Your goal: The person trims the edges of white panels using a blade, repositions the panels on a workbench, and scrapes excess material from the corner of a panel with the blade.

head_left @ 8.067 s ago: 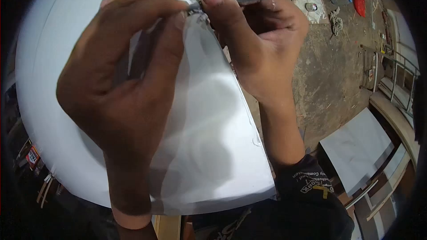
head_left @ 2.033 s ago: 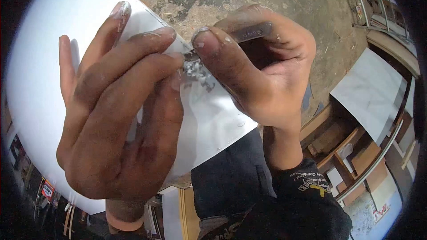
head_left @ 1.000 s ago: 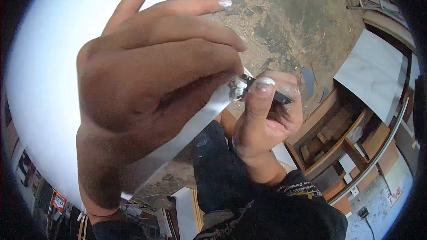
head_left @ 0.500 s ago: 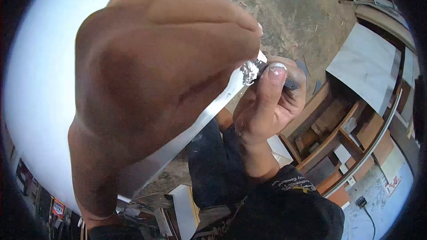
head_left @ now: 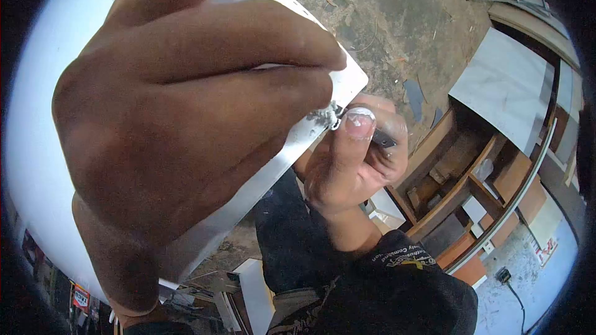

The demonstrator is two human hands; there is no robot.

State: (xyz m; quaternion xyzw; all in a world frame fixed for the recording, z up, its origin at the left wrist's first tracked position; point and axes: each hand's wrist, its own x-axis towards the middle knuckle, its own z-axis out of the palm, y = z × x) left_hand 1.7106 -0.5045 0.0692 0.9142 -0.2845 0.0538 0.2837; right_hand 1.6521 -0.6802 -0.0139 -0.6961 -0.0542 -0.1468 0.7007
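Note:
My right hand [head_left: 354, 161] is closed around a small dark flat blade [head_left: 383, 139], its thumb pressing at the edge of a large white panel [head_left: 46, 124]. Grey-white shavings [head_left: 324, 116] are bunched at that edge between my two hands. Over the panel, near its rounded corner, lies my left hand [head_left: 186, 105], back upward. Its index and middle fingers reach to the shavings; whether their hidden tips grip the blade's end cannot be seen.
A worn concrete floor [head_left: 397, 18] lies beyond the panel. At the right are a wooden frame with compartments [head_left: 459, 180], a white sheet [head_left: 506, 90] and a black plug with a cable [head_left: 503, 275]. Wood offcuts [head_left: 254, 294] lie at the bottom.
Both hands have moved along the panel's edge to its corner, and the view has turned. Since half a second ago they have shifted slightly left, and more of the rounded corner shows.

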